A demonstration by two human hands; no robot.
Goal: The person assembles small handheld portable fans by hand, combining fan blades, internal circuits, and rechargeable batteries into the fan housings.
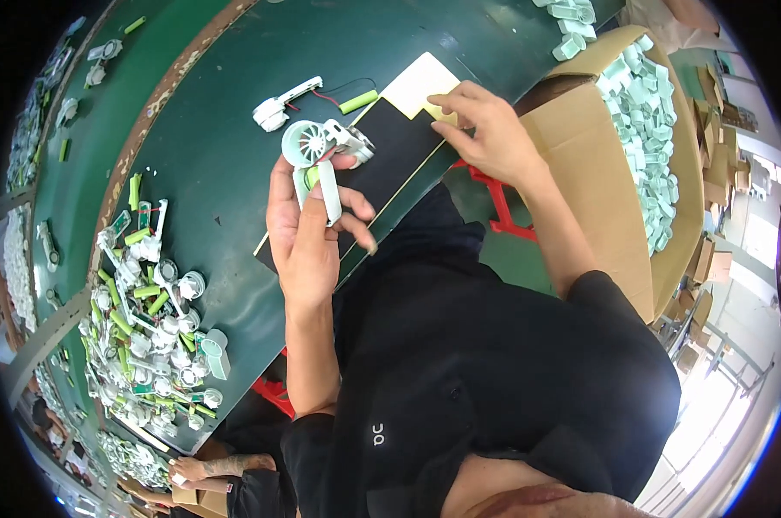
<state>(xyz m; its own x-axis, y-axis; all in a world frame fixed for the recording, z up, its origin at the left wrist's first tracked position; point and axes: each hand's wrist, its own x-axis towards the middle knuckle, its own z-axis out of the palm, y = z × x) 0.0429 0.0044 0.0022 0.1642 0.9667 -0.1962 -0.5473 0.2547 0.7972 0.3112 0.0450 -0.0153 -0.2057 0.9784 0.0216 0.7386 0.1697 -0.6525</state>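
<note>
My left hand [308,233] is closed round a half-built handheld fan [307,145], a mint-green plastic shell with a ring, a spoked fan wheel and a lime-green cylinder showing inside. My right hand [492,138] is off to the right, its thumb and index finger apart beside a white and pale yellow pad of paper [420,84]. I cannot see anything held in it. Under the pad lies a dark strip of mat [390,142]. Just beyond the left hand, a loose fan motor assembly [272,112] is wired to a lime-green battery [359,102].
A heap of fan inner parts [153,319] with batteries and circuit boards covers the table's left side. At the right stands a cardboard box [580,164] full of mint-green shells [641,138]. More shells [572,26] lie at the far edge. Another person's arm [226,466] shows at lower left.
</note>
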